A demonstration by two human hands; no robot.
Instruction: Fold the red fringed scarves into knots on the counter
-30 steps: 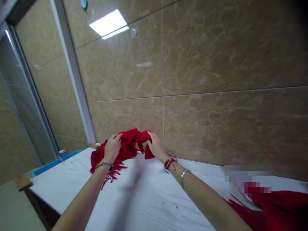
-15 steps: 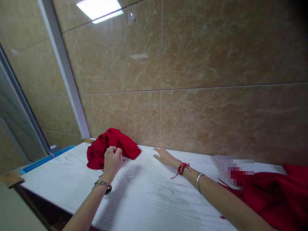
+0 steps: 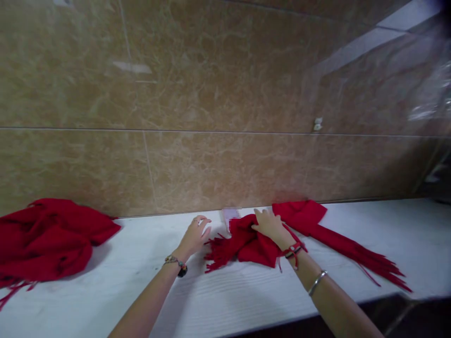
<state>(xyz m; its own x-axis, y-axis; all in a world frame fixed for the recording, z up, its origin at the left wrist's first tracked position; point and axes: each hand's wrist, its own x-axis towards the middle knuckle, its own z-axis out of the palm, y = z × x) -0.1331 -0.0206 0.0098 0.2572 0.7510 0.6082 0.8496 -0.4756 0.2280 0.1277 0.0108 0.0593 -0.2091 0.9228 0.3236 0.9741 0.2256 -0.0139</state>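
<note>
A red fringed scarf [image 3: 257, 251] lies crumpled on the white tabletop [image 3: 211, 305], its tassels spread toward the left. My right hand [image 3: 270, 228] rests on top of it, fingers apart and touching the cloth. Just left of the tassels, my left hand [image 3: 194, 236] hovers above the table with its fingers parted and slightly curved, holding nothing. Behind my right wrist, more red fringed cloth [image 3: 338, 239] stretches to the right; whether it joins the scarf under my hand I cannot tell.
A heap of red fringed cloth [image 3: 52, 239] lies at the far left. Behind the scarf, against the tan tiled wall [image 3: 218, 169], is a pale, partly blurred flat item [image 3: 230, 215]. The table's front edge runs along the lower right, with darkness below.
My view has swung right. My left hand, closed beside the left red heap before, is now away from it with fingers apart. My right hand has moved from bare table onto the scarf.
</note>
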